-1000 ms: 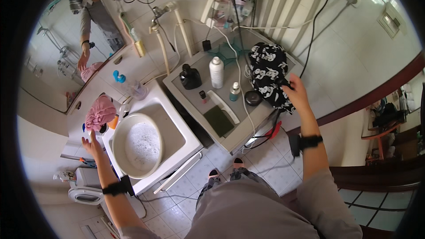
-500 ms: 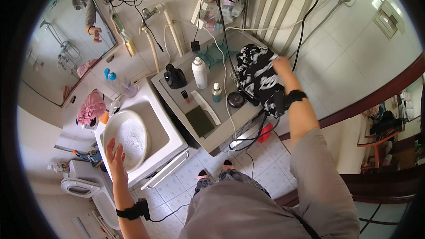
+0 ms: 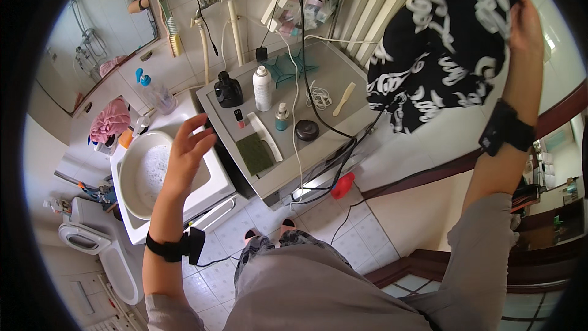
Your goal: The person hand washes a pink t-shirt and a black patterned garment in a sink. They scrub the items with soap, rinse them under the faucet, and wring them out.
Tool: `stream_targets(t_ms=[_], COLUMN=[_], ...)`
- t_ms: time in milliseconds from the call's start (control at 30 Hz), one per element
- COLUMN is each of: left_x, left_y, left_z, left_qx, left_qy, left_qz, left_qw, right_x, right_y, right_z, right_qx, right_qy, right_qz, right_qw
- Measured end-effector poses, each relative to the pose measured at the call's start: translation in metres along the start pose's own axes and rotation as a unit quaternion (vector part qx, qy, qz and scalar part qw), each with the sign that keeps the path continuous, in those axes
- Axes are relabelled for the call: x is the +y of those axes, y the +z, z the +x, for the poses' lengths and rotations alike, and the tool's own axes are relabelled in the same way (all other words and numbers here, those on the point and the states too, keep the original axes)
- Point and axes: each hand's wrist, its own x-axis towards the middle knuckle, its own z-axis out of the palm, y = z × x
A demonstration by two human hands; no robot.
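My right hand grips a black cloth garment with white lettering-like print, held up in the air at the right. The cloth hangs in front of the radiator pipes and past the far right corner of the grey top. Fingers apart, my left hand hovers over the right side of the white basin, holding nothing. The basin stands in the white sink with foamy water inside. A pale comb and a coiled white cable lie on the top.
On the grey top stand a black bottle, a white spray can, a small pump bottle and a round dark case. A green pad lies near its front edge. Black cables hang beside a red object.
My right hand has lifted the black garment off the grey top, up and rightward, uncovering the pale comb and coiled cable. My left hand has moved rightward and farther away, across the basin.
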Motion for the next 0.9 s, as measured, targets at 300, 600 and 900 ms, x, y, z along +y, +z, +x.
stream_targets(t_ms=[300,600,900], left_x=[0.040,-0.037,-0.132], left_y=[0.063,-0.053,-0.244], left_z=[-0.006,-0.048,-0.140], left_qx=[-0.186,-0.111,0.296], left_qy=[0.129,0.081,-0.105], left_qz=[0.043,-0.149,-0.118], left_qw=[0.973,0.979,0.942], right_x=[-0.058,0.078,0.064], right_y=[0.149,0.359,0.454], right_z=[-0.036,-0.135,-0.073], right_qx=[-0.204,-0.445,-0.474], right_qy=[0.003,0.168,0.196], right_qz=[0.047,0.136,0.154], right_qw=[0.978,0.869,0.844])
